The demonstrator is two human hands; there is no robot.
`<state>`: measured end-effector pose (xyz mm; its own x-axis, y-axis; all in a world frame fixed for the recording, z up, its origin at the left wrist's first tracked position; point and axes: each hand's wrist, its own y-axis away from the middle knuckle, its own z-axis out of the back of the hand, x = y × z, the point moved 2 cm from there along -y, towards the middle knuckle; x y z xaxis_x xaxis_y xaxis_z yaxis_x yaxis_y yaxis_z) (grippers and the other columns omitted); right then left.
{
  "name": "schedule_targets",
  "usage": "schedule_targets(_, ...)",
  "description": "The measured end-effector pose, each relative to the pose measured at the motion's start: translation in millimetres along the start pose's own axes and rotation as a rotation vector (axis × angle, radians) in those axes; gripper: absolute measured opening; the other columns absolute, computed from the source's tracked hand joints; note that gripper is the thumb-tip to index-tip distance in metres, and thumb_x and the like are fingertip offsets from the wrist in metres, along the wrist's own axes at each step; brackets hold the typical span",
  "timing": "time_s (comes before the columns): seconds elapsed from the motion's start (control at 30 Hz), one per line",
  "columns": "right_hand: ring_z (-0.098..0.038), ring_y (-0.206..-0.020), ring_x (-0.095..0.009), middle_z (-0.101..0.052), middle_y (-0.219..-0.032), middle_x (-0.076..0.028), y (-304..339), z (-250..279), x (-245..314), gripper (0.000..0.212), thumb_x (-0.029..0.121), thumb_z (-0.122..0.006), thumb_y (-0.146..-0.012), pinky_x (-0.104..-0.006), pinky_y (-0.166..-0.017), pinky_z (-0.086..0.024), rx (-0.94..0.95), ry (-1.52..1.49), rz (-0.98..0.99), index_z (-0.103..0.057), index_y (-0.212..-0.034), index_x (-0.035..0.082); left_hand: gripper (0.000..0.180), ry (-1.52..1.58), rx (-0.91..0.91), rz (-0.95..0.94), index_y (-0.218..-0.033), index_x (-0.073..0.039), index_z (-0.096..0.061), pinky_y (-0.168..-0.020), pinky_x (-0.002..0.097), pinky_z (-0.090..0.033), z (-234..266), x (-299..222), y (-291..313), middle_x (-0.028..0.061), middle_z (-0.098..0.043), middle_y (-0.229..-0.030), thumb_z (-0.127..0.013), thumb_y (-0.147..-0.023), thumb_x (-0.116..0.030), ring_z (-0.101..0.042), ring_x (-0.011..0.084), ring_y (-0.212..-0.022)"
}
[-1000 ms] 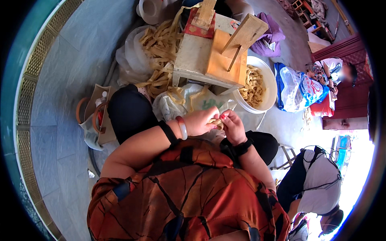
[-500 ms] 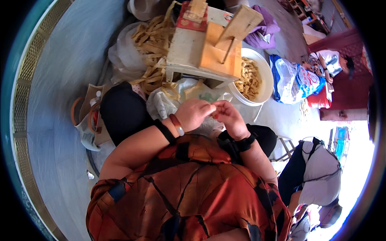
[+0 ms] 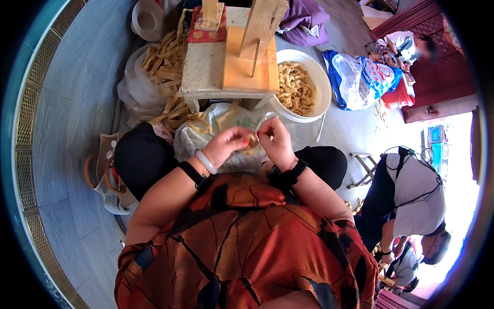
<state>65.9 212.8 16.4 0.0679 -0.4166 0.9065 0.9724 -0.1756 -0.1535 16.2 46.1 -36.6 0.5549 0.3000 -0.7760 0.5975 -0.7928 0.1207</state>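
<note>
My left hand point(image 3: 229, 144) is closed on a small golden-brown coiled piece point(image 3: 252, 141), held over my lap and partly blurred. Just right of it is my right hand point(image 3: 278, 146), its fingers pinched together. A thin pale strand shows above those fingers, but what they grip is too small to make out. Beyond both hands lies a whitish plastic sheet point(image 3: 193, 135). Long tan flat strips point(image 3: 170, 59) spill from a clear plastic bag point(image 3: 133, 82) at the far left. Shorter curled tan pieces point(image 3: 296, 88) fill a white bucket point(image 3: 325, 85) at the far right.
A low white bench point(image 3: 198, 67) stands ahead, bearing a wooden board point(image 3: 234, 74) with an upright plank. Blue-and-white plastic bags point(image 3: 355, 77) lie right of the bucket. A handled bag point(image 3: 105, 170) is by my left knee. A folding stool point(image 3: 365, 170) and other people are at right.
My hands have moved apart from touching, and the golden-brown piece now shows in my left hand. The view has shifted, so the bench and bucket appear farther left.
</note>
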Motion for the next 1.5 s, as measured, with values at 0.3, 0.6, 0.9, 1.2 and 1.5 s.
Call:
schedule_targets(0.3, -0.060, -0.093, -0.035, -0.062, -0.099, -0.014, 4.7, -4.1, 26.7, 0.020, 0.005, -0.067, -0.078, -0.0406, -0.081, -0.050, 0.207, 0.310, 0.309, -0.063, -0.098, 0.004, 0.018, 0.062, -0.071, -0.066, -0.110, -0.001, -0.057, -0.094, 0.0263, -0.043, 10.2, -2.2, -5.5, 0.0035, -0.060, -0.108, -0.059, -0.093, -0.009, -0.055, 0.0114, -0.101)
schedule_targets(0.6, -0.062, -0.088, -0.031, -0.064, -0.092, -0.013, 9.3, -5.1, 21.7, 0.018, 0.009, -0.072, -0.077, -0.0387, -0.077, -0.051, 0.166, 0.131, 0.086, -0.063, -0.092, 0.002, 0.014, 0.083, 0.064, 0.030, -0.105, -0.004, -0.059, -0.091, 0.0270, -0.044, 0.2, -18.1, 5.8, 0.0029, -0.060, -0.112, -0.061, -0.092, -0.008, -0.054, 0.0108, -0.099)
schedule_targets(0.9, -0.059, -0.072, -0.037, -0.063, -0.080, -0.015, -1.5, -7.2, 25.5, 0.006, 0.008, -0.062, -0.083, -0.0391, -0.063, -0.048, 0.259, 0.441, 0.278, -0.061, -0.080, 0.003, 0.017, -0.400, -0.154, -0.162, -0.108, -0.003, -0.062, -0.074, 0.0221, -0.049, 2.4, -10.2, 5.7, 0.0010, -0.063, -0.100, -0.056, -0.097, -0.014, -0.058, 0.0077, -0.082)
schedule_targets(1.2, -0.051, -0.057, -0.014, -0.051, -0.061, -0.008, -1.6, 18.9, 50.9, 0.025, 0.016, -0.057, -0.095, -0.0286, -0.056, -0.043, 0.465, -0.273, -0.169, -0.057, -0.074, 0.001, 0.019, -0.665, -0.632, -0.434, -0.092, -0.002, -0.058, -0.064, 0.0260, -0.046, 30.2, -58.2, 3.3, 0.0033, -0.063, -0.077, -0.052, -0.098, -0.018, -0.054, 0.0089, -0.069)
schedule_targets(1.5, -0.060, -0.081, -0.033, -0.061, -0.094, -0.015, -6.9, -2.4, 73.9, 0.029, 0.011, -0.074, -0.076, -0.0390, -0.072, -0.051, 0.226, 0.280, 0.561, -0.057, -0.098, 0.004, 0.009, -0.938, -0.403, -0.443, -0.096, -0.004, -0.058, -0.066, 0.0315, -0.049, -5.1, -54.6, 14.9, 0.0145, -0.065, -0.084, -0.054, -0.095, -0.012, -0.065, 0.0299, -0.076)
